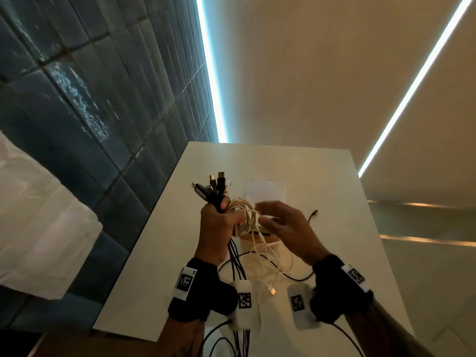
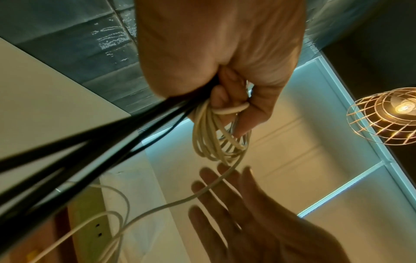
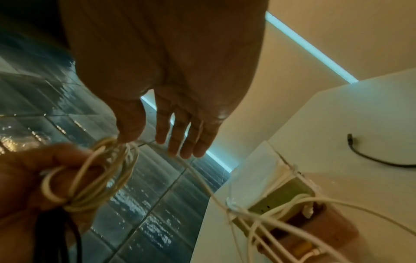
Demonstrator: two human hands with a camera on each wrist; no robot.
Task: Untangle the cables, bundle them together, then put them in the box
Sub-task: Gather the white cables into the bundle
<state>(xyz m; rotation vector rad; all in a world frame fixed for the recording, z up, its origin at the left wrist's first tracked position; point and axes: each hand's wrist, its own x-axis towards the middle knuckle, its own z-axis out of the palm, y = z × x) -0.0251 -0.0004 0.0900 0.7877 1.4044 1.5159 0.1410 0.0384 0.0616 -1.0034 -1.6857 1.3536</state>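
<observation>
Table [image 1: 322,181]: white top under both hands; the loose ends of the cables trail down onto it.
Box [image 3: 290,188]: the open box sits on the table below the hands, partly hidden in the head view, with several white leads draped over its rim.
Left hand [image 1: 215,222]: raised above the table, fist wrapped tight round the whole gathered bunch, plug ends sticking up past the thumb.
Right hand [image 1: 283,225]: just beside the coil, fingers spread and straight, gripping nothing; the free white strand runs across its fingertips.
Black cables [image 2: 94,142]: held in the left fist, hanging straight down from it toward the table edge.
White coil [image 1: 246,215]: several loops of white cable wound round the left fingers, touching the black ones inside the fist.
Stray black lead [image 1: 313,215]: lying alone on the table to the right, apart from the bunch.
Step in hand: winding the remaining white cable onto the coil, by my reading.
Doing it well: take the free strand lightly between right thumb and forefinger, lay each turn beside the last, and let the tail slide clear of the box rim so it doesn't snag.
</observation>
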